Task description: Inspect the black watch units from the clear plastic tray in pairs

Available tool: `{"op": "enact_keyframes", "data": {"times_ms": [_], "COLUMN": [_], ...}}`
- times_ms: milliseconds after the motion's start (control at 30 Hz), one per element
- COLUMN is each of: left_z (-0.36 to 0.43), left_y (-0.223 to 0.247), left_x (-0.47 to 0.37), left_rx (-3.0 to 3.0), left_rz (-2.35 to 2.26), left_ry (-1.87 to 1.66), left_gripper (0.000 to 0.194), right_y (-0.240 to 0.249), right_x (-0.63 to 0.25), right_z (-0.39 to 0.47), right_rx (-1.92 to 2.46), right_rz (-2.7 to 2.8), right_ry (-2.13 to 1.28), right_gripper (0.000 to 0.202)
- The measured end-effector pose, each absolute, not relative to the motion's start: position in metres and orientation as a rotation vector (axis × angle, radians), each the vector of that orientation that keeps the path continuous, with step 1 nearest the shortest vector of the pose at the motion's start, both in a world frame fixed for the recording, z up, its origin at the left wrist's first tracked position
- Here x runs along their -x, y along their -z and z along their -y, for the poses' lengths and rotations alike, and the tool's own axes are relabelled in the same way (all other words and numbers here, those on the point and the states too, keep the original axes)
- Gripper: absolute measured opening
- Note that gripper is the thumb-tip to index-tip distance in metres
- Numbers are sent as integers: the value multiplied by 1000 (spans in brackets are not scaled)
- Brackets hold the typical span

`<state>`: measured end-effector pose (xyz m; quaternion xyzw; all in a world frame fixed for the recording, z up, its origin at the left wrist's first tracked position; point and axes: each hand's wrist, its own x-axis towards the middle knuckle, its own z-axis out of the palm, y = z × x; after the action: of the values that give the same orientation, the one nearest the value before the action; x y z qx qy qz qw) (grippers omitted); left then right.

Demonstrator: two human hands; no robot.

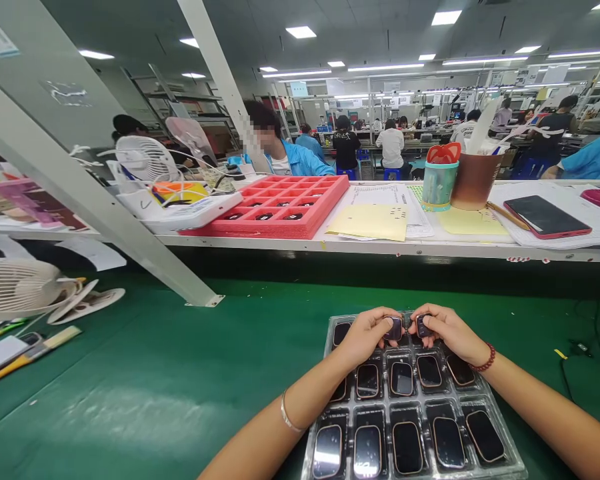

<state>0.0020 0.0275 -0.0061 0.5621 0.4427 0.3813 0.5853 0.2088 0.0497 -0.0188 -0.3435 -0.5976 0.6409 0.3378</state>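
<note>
Two black, glossy, rounded-rectangular watch-like units (393, 328) are at the far row of the clear plastic compartment tray (514, 448); left hand (366, 335) and right hand (453, 331) each clamp one between thumb and fingers; seemingly light, stiff, slick, scratch-prone, best edge-held; no writing legible.

Two dark-screened smartwatch bodies (395, 328), held

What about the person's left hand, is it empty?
No, the left hand holds a small dark-screened device at the far edge of the clear tray.
</note>
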Motion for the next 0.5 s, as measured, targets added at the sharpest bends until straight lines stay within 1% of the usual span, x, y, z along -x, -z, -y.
{"op": "enact_keyframes", "data": {"times_ms": [200, 367, 500], "left_z": [-26, -26, -27], "left_y": [7, 9, 9], "left_x": [-2, -3, -4], "left_rx": [-1284, -1273, -1268], "left_rz": [-980, -1009, -1028], "left_ry": [-908, -898, -907], "left_gripper": [31, 25, 25], "right_y": [20, 23, 23], "right_x": [-209, -208, -208], "right_z": [-49, -49, -48], "right_rx": [867, 906, 924], "right_rz": [1643, 1733, 1751], "right_ry": [-1607, -1549, -1540], "right_gripper": [25, 25, 25]}}
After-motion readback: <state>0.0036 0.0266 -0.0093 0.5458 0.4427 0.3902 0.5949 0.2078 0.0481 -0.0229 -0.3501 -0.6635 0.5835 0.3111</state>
